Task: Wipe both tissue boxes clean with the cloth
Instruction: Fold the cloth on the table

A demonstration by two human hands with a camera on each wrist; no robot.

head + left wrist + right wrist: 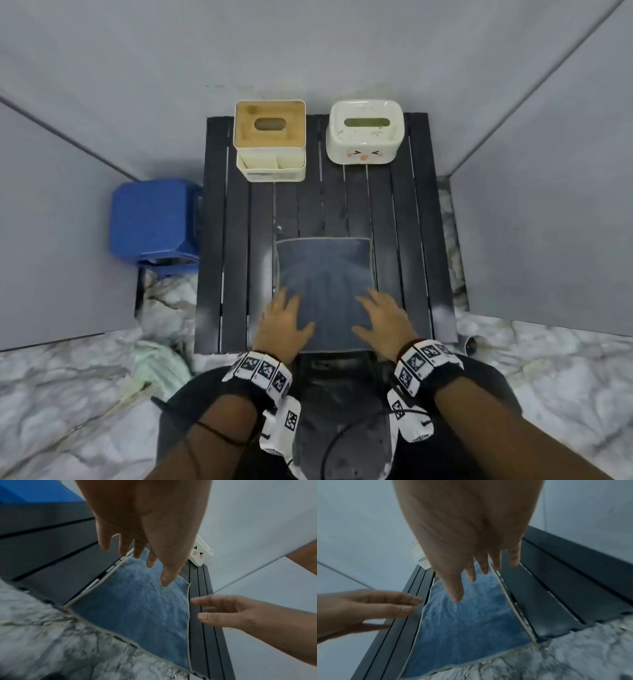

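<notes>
A blue cloth [325, 284] lies flat on the near middle of the black slatted table [404, 219]. My left hand [284, 318] hovers over the cloth's left near edge with fingers straight and spread. My right hand [380, 318] mirrors it over the right near edge, fingers also straight. Neither hand holds anything. At the table's far edge stand two tissue boxes: a cream one with a wooden lid [270, 137] on the left, and a white rounded one with a cartoon face [365, 133] on the right, speckled with dirt. The cloth [137, 608] and the cloth [471, 622] fill both wrist views.
A blue plastic stool [154, 222] stands left of the table. Grey partition walls [548, 205] close in on three sides. The floor [68, 411] is marble-patterned, and a pale green cloth [154, 363] lies on it near the table's left front corner.
</notes>
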